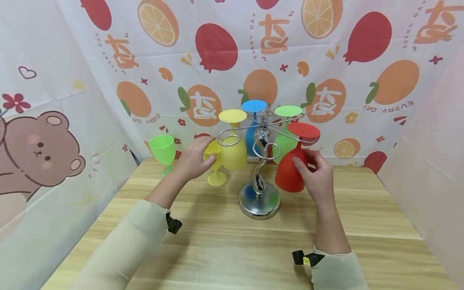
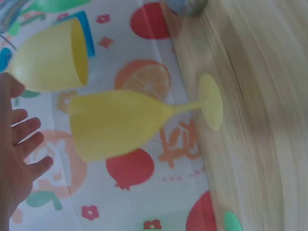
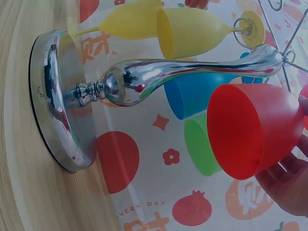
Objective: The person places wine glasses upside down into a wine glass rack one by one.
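My right hand (image 1: 319, 177) holds the red plastic goblet (image 1: 286, 175) by its bowl, thumb on the near side and fingers behind. The goblet is upside down and tilted, its foot above a wire ring of the chrome goblet rack (image 1: 259, 205). My left hand (image 1: 193, 159) is beside the upright yellow goblet (image 1: 216, 180), overlapping its rim in the head view. In the left wrist view its fingers are spread and apart from that goblet (image 2: 120, 122). Another yellow goblet (image 1: 235, 155), a blue goblet (image 1: 251, 139) and a green goblet (image 1: 284, 144) hang upside down from the rack.
A second green goblet (image 1: 162, 150) stands upright at the table's back left. One front ring (image 1: 266, 151) of the rack holds no goblet. Fruit-print cloth (image 1: 217, 48) hangs behind the wooden table (image 1: 224, 253), and a bear-print cloth (image 1: 40, 149) hangs on the left.
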Demonstrator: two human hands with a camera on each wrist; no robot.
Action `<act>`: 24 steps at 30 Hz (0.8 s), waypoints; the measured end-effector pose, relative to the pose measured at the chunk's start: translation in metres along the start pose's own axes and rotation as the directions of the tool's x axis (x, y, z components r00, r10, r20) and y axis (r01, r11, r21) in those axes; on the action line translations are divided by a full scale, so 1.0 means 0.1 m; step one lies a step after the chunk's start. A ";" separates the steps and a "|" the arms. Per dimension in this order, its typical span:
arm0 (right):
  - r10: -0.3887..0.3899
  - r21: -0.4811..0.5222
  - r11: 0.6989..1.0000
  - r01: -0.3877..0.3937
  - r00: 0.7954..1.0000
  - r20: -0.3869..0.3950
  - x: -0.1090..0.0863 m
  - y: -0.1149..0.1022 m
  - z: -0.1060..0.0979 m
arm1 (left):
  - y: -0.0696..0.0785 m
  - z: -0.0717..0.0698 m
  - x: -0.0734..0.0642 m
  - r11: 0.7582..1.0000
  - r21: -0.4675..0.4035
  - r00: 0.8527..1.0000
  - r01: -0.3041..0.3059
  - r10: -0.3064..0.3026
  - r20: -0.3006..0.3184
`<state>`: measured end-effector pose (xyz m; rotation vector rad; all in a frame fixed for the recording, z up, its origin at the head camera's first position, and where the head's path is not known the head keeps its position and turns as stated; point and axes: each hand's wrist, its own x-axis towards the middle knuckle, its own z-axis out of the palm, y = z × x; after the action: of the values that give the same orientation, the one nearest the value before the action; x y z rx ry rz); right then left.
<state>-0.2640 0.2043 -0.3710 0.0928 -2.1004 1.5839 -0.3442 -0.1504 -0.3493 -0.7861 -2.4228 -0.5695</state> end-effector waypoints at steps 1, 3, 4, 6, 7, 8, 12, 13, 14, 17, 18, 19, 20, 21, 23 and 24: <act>0.000 -0.002 1.000 0.000 1.000 0.000 0.00 0.00 0.00 | -0.04 0.01 0.02 1.000 0.009 0.998 0.023 -0.023 0.055; 0.000 -0.004 1.000 0.000 1.000 0.001 0.00 0.01 0.00 | -0.10 0.04 0.07 0.997 0.039 0.986 0.060 -0.065 0.154; -0.001 -0.005 1.000 0.001 1.000 0.002 0.00 0.01 0.00 | -0.13 0.06 0.10 0.996 0.057 0.978 0.072 -0.082 0.194; -0.004 -0.007 1.000 0.004 1.000 0.001 0.00 0.02 0.00 | -0.18 0.10 0.15 0.992 0.092 0.959 0.088 -0.109 0.261; -0.006 -0.007 1.000 0.006 1.000 0.001 0.00 0.02 0.00 | -0.20 0.11 0.18 0.991 0.105 0.951 0.088 -0.115 0.286; -0.006 -0.006 1.000 0.006 1.000 0.000 0.00 0.03 0.00 | -0.22 0.13 0.20 0.989 0.117 0.945 0.088 -0.120 0.306; -0.004 0.000 1.000 0.004 1.000 0.003 0.00 0.03 0.01 | -0.27 0.19 0.27 0.985 0.156 0.924 0.066 -0.120 0.362; -0.004 0.000 1.000 0.004 1.000 0.003 -0.01 0.03 0.02 | -0.27 0.20 0.29 0.985 0.163 0.919 0.064 -0.122 0.375; -0.004 0.000 1.000 0.004 1.000 0.004 -0.01 0.04 0.02 | -0.28 0.21 0.30 0.983 0.170 0.914 0.064 -0.127 0.387; -0.006 -0.004 1.000 0.006 1.000 0.004 -0.01 0.04 0.02 | -0.29 0.25 0.34 0.980 0.190 0.895 0.066 -0.142 0.422; -0.008 -0.006 1.000 0.008 1.000 0.003 0.00 0.04 0.03 | -0.29 0.26 0.35 0.978 0.196 0.890 0.066 -0.147 0.431; -0.009 -0.007 1.000 0.009 1.000 0.002 0.00 0.04 0.03 | -0.30 0.27 0.36 0.977 0.204 0.885 0.065 -0.151 0.440; -0.011 -0.008 1.000 0.011 1.000 0.000 0.00 0.04 0.03 | -0.30 0.28 0.36 0.976 0.208 0.882 0.065 -0.154 0.446; -0.012 -0.008 1.000 0.012 1.000 -0.002 0.00 0.04 0.03 | -0.31 0.30 0.37 0.974 0.215 0.878 0.065 -0.158 0.452; -0.015 -0.009 1.000 0.015 1.000 -0.004 0.01 0.05 0.02 | -0.32 0.32 0.38 0.973 0.222 0.875 0.065 -0.163 0.455; -0.016 -0.008 1.000 0.016 1.000 -0.005 0.01 0.05 0.02 | -0.33 0.33 0.39 0.972 0.225 0.876 0.064 -0.163 0.454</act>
<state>-0.2673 0.2040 -0.3753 0.1023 -2.0974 1.5645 -0.4033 -0.1410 -0.3593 -0.7635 -2.9322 -0.1719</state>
